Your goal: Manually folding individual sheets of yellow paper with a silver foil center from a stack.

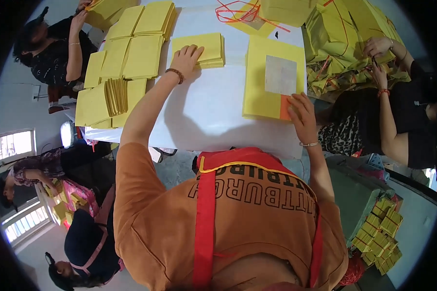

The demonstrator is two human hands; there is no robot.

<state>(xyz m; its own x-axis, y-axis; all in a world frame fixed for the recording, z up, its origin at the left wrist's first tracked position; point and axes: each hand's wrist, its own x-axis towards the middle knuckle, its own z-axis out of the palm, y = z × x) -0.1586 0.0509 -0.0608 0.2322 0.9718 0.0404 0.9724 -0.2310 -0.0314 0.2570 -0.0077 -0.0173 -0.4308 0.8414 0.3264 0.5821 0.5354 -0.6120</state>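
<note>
My left hand (186,59) lies palm down on the left part of a small stack of yellow paper (212,48), its fingers loosely spread and reaching over the near edge. My right hand (303,119) is at the right edge of a larger yellow stack (258,72), its fingers slightly bent and parted beside an orange patch (285,105); I cannot tell whether they pinch anything. A pale square (280,74) lies on top of that larger stack. Both stacks rest on the white table (218,104) in front of me, well apart. More yellow piles (143,56) stand in rows on my left, and red ties (238,13) lie toward the far side. On my right, a co-worker's hands (378,47) touch yellow bundles (335,31).
</note>
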